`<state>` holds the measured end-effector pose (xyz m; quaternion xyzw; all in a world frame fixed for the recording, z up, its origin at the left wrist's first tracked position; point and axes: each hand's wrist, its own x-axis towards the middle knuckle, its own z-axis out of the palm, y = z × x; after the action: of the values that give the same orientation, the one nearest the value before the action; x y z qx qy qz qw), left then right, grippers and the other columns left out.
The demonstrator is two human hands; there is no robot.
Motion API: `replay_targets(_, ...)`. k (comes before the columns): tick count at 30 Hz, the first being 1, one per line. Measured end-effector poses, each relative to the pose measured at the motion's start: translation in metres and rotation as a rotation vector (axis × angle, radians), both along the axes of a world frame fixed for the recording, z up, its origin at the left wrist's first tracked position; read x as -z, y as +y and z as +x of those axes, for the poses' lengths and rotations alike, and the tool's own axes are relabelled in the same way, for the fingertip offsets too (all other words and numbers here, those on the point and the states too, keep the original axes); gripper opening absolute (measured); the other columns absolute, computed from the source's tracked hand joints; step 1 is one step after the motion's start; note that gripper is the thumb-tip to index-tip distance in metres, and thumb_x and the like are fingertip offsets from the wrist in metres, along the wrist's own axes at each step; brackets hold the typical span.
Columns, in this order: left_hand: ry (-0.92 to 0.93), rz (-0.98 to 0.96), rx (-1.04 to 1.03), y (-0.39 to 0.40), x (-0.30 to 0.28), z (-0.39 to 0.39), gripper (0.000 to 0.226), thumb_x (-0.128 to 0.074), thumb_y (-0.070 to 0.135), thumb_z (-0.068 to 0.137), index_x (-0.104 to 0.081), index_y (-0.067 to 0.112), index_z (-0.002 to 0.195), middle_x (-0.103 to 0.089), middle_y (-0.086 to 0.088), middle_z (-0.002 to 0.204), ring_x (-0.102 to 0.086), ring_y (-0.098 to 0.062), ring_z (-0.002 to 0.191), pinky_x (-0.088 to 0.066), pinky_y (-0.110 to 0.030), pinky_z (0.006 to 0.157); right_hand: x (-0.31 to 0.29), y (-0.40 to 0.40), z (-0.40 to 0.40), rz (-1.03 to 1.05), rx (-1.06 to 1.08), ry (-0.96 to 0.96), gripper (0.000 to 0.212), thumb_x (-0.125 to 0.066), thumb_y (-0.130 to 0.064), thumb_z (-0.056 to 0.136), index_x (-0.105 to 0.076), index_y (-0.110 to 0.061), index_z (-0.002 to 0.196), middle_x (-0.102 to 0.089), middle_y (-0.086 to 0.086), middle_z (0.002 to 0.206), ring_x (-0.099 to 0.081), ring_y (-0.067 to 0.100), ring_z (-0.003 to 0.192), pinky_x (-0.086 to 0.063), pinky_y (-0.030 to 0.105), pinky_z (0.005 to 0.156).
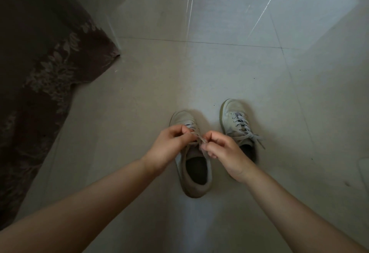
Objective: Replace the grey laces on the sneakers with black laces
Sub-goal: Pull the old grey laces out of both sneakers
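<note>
Sneaker [191,165] toe pointing away, left hand [169,145] and right hand [223,151] grips pinching its grey lace [199,139]

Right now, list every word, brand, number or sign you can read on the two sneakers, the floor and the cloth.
None can be read.
Near pale sneaker: no brand or label shows; both hands cover its laces.
Far pale sneaker with grey laces: no marking visible.
Brown leaf-patterned cloth: pattern only.
Tiled floor: bare of text.
</note>
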<state>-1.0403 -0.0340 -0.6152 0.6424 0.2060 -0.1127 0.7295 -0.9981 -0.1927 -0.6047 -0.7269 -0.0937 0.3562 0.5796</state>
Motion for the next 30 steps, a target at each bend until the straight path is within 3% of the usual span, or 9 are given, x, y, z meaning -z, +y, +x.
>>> replay_targets(7,0.092,-0.11,-0.207,0.015,-0.014,0.013,0.025,-0.065,0.028,0.073,-0.065,0.01,0.09,-0.061,-0.001,0.086,-0.056,-0.009,0.087,-0.041,-0.026,0.086,-0.009,-0.01,0.011,-0.082,0.287,-0.042,0.024,-0.068,-0.038,0.08,-0.06,-0.017,0.072,-0.047,-0.009,0.056,-0.04,0.009,0.054,-0.032,0.024,0.055)
replay_targets(11,0.239,0.075,-0.416,0.037,0.0,0.015,0.017,-0.054,0.025,0.093,-0.061,0.016,0.08,-0.061,0.002,0.082,-0.055,-0.01,0.08,-0.042,-0.027,0.079,-0.014,-0.014,0.021,-0.009,0.554,0.017,0.027,-0.058,-0.029,0.092,-0.051,-0.016,0.07,-0.051,-0.002,0.056,-0.034,0.008,0.04,-0.025,0.019,0.041)
replay_targets(15,0.36,0.422,-0.416,0.041,0.022,0.001,0.019,-0.055,0.025,0.089,-0.058,0.01,0.078,-0.056,-0.007,0.08,-0.053,-0.022,0.075,-0.038,-0.029,0.062,-0.033,-0.014,0.026,0.136,0.62,0.069,0.025,-0.054,-0.028,0.094,-0.046,-0.016,0.073,-0.049,-0.002,0.053,-0.029,0.006,0.035,-0.019,0.016,0.036)
replay_targets(18,0.459,0.599,-0.363,0.033,0.029,-0.011,0.027,-0.064,0.031,0.08,-0.053,0.014,0.098,-0.056,-0.009,0.101,-0.052,-0.032,0.106,-0.045,-0.039,0.089,-0.026,-0.018,0.029,-0.113,0.643,-0.093,0.012,-0.064,-0.022,0.089,-0.054,-0.016,0.085,-0.056,0.0,0.061,-0.045,0.007,0.044,-0.036,0.018,0.043)
replay_targets(20,0.344,0.758,-0.324,0.023,0.028,-0.02,0.059,-0.072,0.03,0.075,-0.046,0.016,0.125,-0.046,-0.01,0.129,-0.039,-0.03,0.126,-0.035,-0.041,0.104,-0.015,-0.024,0.029,-0.428,0.502,-0.244,0.014,-0.065,-0.021,0.087,-0.056,-0.017,0.098,-0.06,0.0,0.069,-0.058,0.013,0.061,-0.046,0.028,0.062)
replay_targets(22,0.055,0.937,-0.155,0.013,0.025,-0.028,0.065,-0.073,0.033,0.074,-0.046,0.018,0.132,-0.041,-0.009,0.137,-0.032,-0.03,0.131,-0.03,-0.041,0.106,-0.009,-0.029,0.024,-0.741,0.277,-0.342,0.023,-0.062,-0.024,0.086,-0.058,-0.02,0.109,-0.064,0.001,0.081,-0.062,0.023,0.081,-0.046,0.032,0.075)
replay_targets(25,-0.237,1.067,0.186,0.002,0.028,-0.03,0.044,-0.061,0.046,0.077,-0.062,0.025,0.116,-0.042,-0.005,0.14,-0.025,-0.031,0.138,-0.028,-0.047,0.109,-0.015,-0.026,0.017,-0.942,0.081,-0.381,0.017,-0.06,-0.027,0.084,-0.065,-0.027,0.101,-0.065,-0.002,0.09,-0.062,0.026,0.097,-0.047,0.031,0.078)
replay_targets(28,-0.345,1.165,0.295,-0.002,0.03,-0.028,0.028,-0.067,0.043,0.072,-0.066,0.02,0.088,-0.052,-0.009,0.132,-0.032,-0.034,0.135,-0.033,-0.051,0.102,-0.021,-0.024,0.014,-1.002,-0.006,-0.422,0.011,-0.061,-0.033,0.084,-0.067,-0.03,0.093,-0.063,-0.008,0.083,-0.062,0.021,0.095,-0.046,0.028,0.074)
replay_targets(30,-0.374,1.243,0.327,-0.004,0.031,-0.028,0.03,-0.075,0.036,0.066,-0.062,0.016,0.084,-0.056,-0.013,0.125,-0.038,-0.037,0.13,-0.037,-0.052,0.099,-0.022,-0.026,0.015,-1.019,-0.065,-0.511,0.011,-0.066,-0.037,0.083,-0.068,-0.032,0.093,-0.064,-0.009,0.1,-0.06,0.019,0.1,-0.044,0.026,0.074)
